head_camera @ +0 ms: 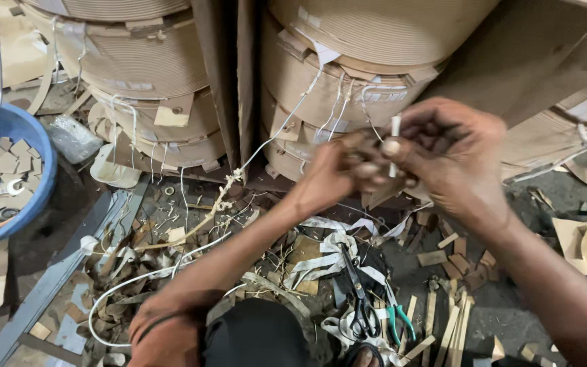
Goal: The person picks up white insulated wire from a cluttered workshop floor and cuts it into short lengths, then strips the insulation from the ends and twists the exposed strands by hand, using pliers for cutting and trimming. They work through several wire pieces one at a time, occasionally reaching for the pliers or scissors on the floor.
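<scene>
left hand (331, 178): raised in front of the stacked rolls, fingers curled and pressed onto a small brown piece of stiff paper (368, 166); blurred, so the exact pinch is hard to read.
right hand (443, 160): close against the left one, thumb and fingers closed around a short white strip (395, 139) that stands up between them.
where the work sits: held up in the air between both hands, just in front of the right stack of paper rolls (348, 75), well above the floor.
white cord (276, 132): runs from the hands down and left towards the littered floor, then loops away as a long white line (113, 292) near the left knee.
how far along: i'd judge it partway; the piece is in both hands and not set down, and whether anything is tied or joined yet i cannot tell through the blur.
what looks done: a blue tub (32, 132) on the left holds many small cut brown squares.
what looks left: loose strips (446, 326) and offcuts lie about the floor.
tools lying free: black scissors (358, 292) and green-handled pliers (399, 319), below the hands, touched by neither.
</scene>
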Tool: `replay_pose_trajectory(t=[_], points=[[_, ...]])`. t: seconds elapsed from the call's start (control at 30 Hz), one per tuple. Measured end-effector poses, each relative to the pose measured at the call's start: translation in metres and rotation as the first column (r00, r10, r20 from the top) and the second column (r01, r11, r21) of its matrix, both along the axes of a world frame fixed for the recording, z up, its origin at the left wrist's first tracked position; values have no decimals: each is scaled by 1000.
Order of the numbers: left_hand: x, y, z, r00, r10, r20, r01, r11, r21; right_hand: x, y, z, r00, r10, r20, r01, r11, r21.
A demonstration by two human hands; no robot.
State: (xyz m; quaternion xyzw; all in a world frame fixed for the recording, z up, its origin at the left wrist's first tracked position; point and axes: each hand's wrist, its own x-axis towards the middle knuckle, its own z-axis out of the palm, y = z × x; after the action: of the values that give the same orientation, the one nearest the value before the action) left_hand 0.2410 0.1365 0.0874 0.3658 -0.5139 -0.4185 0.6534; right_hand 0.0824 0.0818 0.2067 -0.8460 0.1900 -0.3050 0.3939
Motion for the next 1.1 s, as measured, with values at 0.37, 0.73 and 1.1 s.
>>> replay_pose_trajectory(t=[0.37, 0.73, 1.1], points=[[60, 30, 65, 967, 162, -198, -144, 984, 105, 24, -32, -33, 946, -134, -296, -201, 472, -858], [42, 23, 43, 950, 261, -171, -261, 965, 25, 6, 1, -40, 1000, -17, -14, 19, 989, 148], [50, 18, 33, 971, 43, -234, -21, 995, 94, 19, 17, -47, 996, -79, -39, 88, 868, 490]])
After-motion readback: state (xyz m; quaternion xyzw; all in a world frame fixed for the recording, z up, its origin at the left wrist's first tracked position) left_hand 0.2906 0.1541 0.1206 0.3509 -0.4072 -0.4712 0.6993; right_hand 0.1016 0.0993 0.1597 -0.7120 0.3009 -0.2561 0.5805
